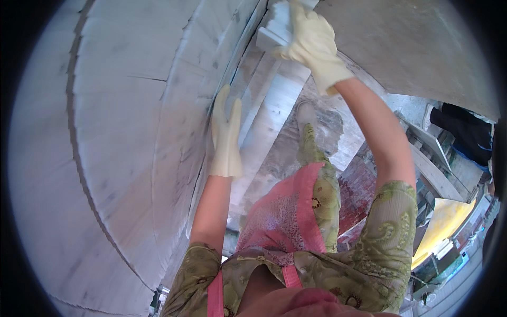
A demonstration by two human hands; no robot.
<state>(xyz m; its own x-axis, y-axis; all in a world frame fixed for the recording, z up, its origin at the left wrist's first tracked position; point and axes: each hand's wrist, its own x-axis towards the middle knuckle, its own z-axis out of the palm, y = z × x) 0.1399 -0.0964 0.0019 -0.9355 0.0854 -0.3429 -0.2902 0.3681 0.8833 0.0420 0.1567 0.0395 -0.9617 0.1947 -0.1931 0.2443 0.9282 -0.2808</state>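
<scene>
Glove (328, 70) smooth and cream, the right hand (314, 42) holds a straight-edged block (278, 27).

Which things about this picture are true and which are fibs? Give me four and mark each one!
1. The right hand touches a pale block. True.
2. The left hand is bare. False: the left hand wears a cream glove.
3. The apron is blue. False: the apron is pink.
4. A yellow sheet shows at the picture's lower right. True.
</scene>
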